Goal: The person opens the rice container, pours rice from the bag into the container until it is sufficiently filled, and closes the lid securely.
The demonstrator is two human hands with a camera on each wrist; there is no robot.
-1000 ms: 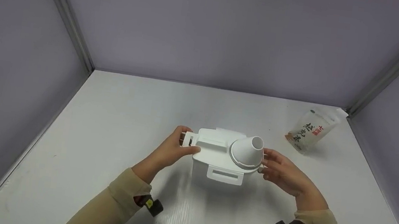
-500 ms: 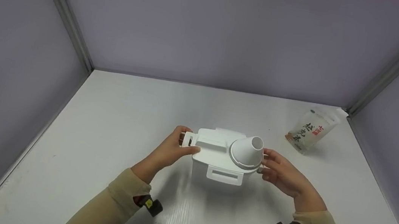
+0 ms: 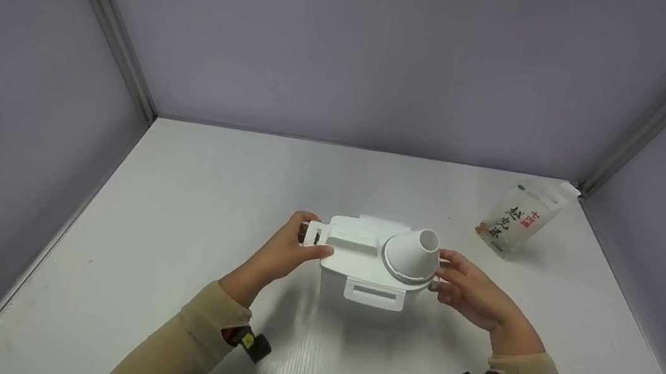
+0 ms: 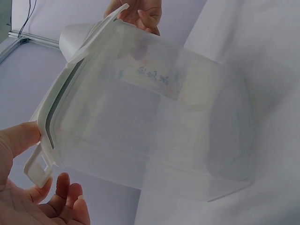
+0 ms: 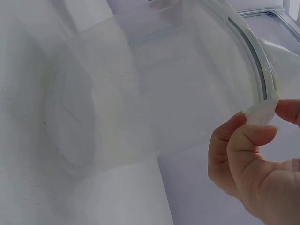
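Container [image 3: 370, 268] on table [image 3: 192, 195] between both hands; translucent plastic, looks empty, so likely light, stiff, a bit slick. Left hand [image 3: 284, 251] pinches side latch tab [image 4: 40, 164], right hand [image 3: 473, 290] pinches opposite tab [image 5: 262, 110]. Tabs thin: better hold under lid rim. Funnel [image 3: 412, 254] on lid, nearer right hand

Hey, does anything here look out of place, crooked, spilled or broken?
Nothing stands out. The white container sits upright on the table, lid seated, both hands at its side latches. The pouch near the right corner stands closed, with no spill visible.
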